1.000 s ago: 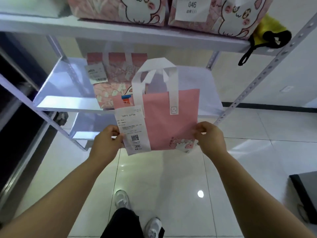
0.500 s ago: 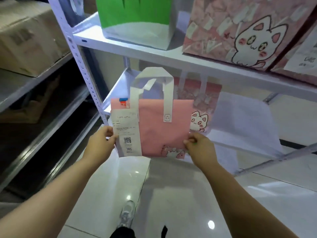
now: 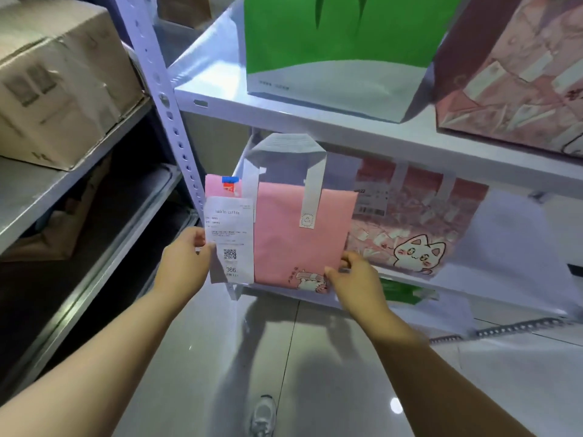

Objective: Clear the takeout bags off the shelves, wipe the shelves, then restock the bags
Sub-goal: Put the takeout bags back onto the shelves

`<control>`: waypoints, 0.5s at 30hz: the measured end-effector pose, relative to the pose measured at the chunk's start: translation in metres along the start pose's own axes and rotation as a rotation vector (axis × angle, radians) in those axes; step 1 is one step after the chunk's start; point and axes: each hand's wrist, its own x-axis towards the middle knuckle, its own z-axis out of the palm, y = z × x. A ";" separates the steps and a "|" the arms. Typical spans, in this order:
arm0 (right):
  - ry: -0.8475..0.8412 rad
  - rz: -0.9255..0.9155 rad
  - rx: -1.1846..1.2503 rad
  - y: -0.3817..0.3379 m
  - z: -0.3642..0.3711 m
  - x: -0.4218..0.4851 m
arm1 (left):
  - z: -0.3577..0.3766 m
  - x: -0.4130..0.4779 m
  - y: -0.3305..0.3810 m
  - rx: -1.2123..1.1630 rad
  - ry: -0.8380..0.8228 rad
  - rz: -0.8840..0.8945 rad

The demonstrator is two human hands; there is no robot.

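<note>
Pink takeout bag (image 3: 293, 241), in the head view, is held upright just before the lower shelf (image 3: 511, 247). The left hand (image 3: 184, 263) pinches its receipt (image 3: 230, 241) edge and the right hand (image 3: 356, 282) pinches the bottom corner, probably to keep it flat for shelving. I count four bags: this one, a green bag (image 3: 340, 42), an upper cat-print bag (image 3: 520, 74) and a lower cat-print bag (image 3: 416, 228).
</note>
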 end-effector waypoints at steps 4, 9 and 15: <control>-0.003 0.013 0.033 -0.001 0.013 0.010 | 0.006 0.016 -0.006 0.017 -0.025 -0.006; 0.002 0.044 0.046 -0.003 0.018 0.031 | 0.020 0.036 -0.004 0.017 -0.087 0.059; -0.004 0.029 0.007 0.005 0.028 0.064 | 0.038 0.067 -0.006 0.029 -0.178 0.129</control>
